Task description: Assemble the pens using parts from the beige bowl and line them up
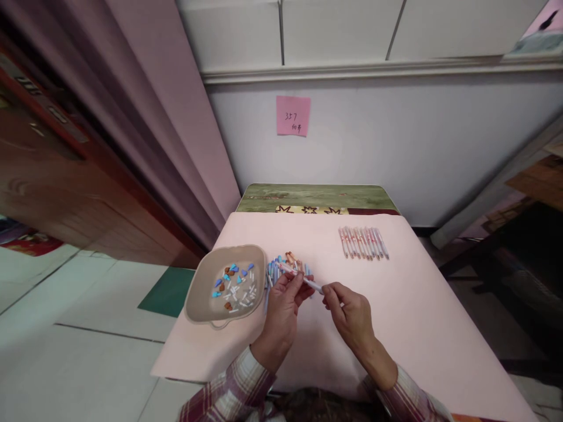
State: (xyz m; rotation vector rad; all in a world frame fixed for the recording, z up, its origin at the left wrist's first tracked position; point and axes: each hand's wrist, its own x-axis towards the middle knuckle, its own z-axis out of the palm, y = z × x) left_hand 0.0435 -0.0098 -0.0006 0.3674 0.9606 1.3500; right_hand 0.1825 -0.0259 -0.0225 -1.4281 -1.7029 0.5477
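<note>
- Two grips on one pen (pixel 314 285): holds the pinkish end in the left hand (pixel 284 305), pinches the pale end with the right hand (pixel 352 313), above the middle of the bench (pixel 404 334).
- Probably amid fitting or tightening pen parts; cannot tell whether fully joined.
- Calls next, likely, for keeping both ends in line and both grips firm.
- Partly hidden behind the left hand: loose coloured pieces (pixel 273 271).
- Along the left edge: beige tray (pixel 196 284) with caplike bits (pixel 231 271) and white bits (pixel 246 300).
- Toward the far right corner: row of pens (pixel 363 243).
</note>
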